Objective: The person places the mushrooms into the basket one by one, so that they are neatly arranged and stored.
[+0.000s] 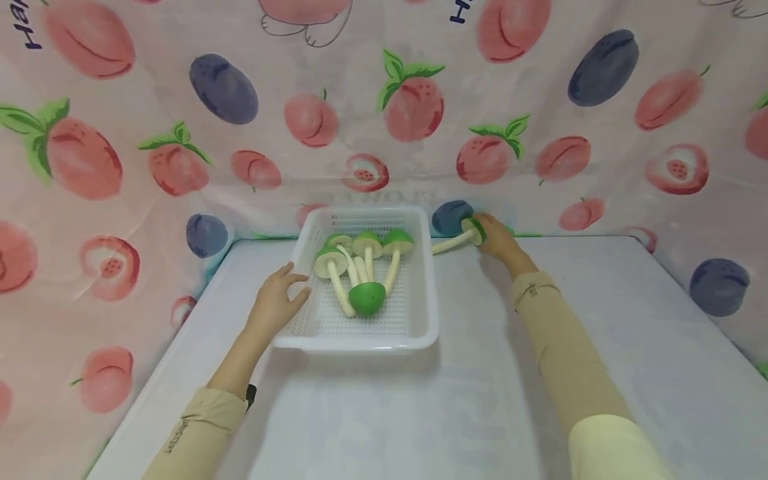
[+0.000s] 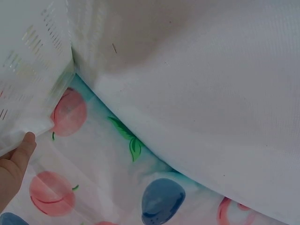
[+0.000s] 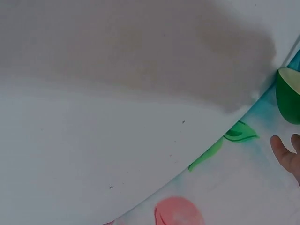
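Several toy mushrooms with green caps and pale stems lie in a white plastic basket (image 1: 360, 344); one cap (image 1: 367, 299) faces the front. Another mushroom (image 1: 451, 245) is outside, at the table's back edge, its stem pointing left to the basket's right rim. My right hand (image 1: 497, 240) is at its green cap; in the right wrist view, fingers (image 3: 284, 153) show a gap from the cap (image 3: 287, 101). On the basket's left rim, my left hand (image 1: 276, 300) rests with fingers spread; a fingertip (image 2: 29, 138) touches the rim in the left wrist view.
The basket stands on a white table (image 1: 384, 413), near its back edge. Behind the table hangs a pink fruit-print cloth (image 1: 360, 87), which also runs down both sides.
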The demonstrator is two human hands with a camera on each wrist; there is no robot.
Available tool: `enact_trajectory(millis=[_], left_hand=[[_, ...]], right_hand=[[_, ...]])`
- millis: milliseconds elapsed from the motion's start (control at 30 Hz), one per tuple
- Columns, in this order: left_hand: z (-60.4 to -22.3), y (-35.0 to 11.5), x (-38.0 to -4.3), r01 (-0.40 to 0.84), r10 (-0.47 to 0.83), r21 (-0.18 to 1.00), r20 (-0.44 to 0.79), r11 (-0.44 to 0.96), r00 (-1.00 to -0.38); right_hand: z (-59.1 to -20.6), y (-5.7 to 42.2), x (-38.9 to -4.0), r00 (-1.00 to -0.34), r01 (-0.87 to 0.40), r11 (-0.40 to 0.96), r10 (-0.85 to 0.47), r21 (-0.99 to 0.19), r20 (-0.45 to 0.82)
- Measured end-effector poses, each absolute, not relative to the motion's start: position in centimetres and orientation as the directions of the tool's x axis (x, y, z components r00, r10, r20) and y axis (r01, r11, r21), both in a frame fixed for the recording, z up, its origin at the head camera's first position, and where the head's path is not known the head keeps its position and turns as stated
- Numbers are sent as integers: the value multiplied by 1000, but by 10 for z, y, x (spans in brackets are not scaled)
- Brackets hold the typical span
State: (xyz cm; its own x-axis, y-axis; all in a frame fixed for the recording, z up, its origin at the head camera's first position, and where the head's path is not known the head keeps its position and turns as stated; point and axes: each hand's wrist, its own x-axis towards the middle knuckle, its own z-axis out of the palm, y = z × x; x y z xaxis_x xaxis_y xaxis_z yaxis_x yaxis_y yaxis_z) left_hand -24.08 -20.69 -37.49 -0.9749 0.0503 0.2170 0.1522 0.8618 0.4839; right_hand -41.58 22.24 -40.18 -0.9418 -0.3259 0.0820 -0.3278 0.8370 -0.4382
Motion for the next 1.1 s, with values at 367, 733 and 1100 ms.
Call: enact_trajectory(millis=[367, 733, 1100], left_hand=[[-376, -206, -241, 146, 51, 480, 204, 865, -978], [-374, -206, -241, 139, 42, 484, 205, 864, -978], [-374, -206, -242, 141, 43, 486, 207, 862, -977]], right_hand=[[-403, 215, -410, -976, -219, 924, -209, -314, 64], [-399, 231, -407, -923, -349, 862, -384, -367, -24], [-397, 242, -398, -924, -336, 828, -382, -448, -12]])
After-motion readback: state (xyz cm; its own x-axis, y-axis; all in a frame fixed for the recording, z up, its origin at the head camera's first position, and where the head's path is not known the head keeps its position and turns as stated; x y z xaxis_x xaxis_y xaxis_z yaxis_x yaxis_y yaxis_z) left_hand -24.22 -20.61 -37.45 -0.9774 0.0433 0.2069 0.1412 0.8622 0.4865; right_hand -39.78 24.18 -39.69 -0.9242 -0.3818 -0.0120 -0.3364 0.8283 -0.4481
